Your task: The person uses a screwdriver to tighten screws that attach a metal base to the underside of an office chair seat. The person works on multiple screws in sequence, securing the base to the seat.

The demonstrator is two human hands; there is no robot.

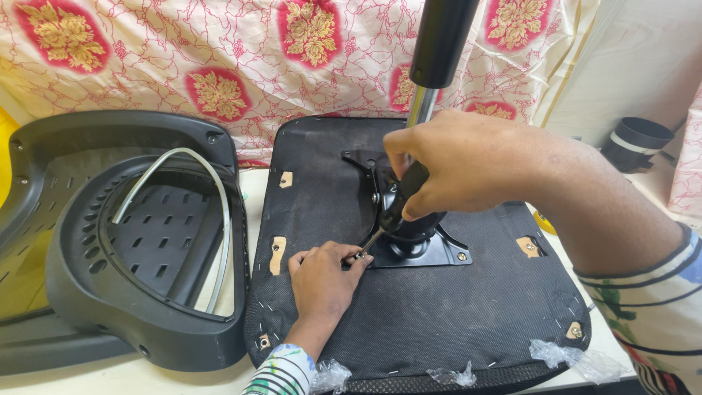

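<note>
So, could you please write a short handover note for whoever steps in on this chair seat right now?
Right hand: gripping the screwdriver by its black handle, tip angled down at a screw on the metal mounting plate.
Left hand: flat on the upturned seat, fingertips steadying that screw.
The gas cylinder stands upright from the plate. The black plastic backrest shell lies to the left.
Done: a screw shows at the plate's right corner.
Left: the screw under the tip; the far corners are hidden.

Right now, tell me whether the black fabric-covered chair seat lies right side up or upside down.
Upside down: the black fabric-covered chair seat shows its stapled underside, with the black metal mounting plate and chrome gas-lift column pointing upward.
</note>
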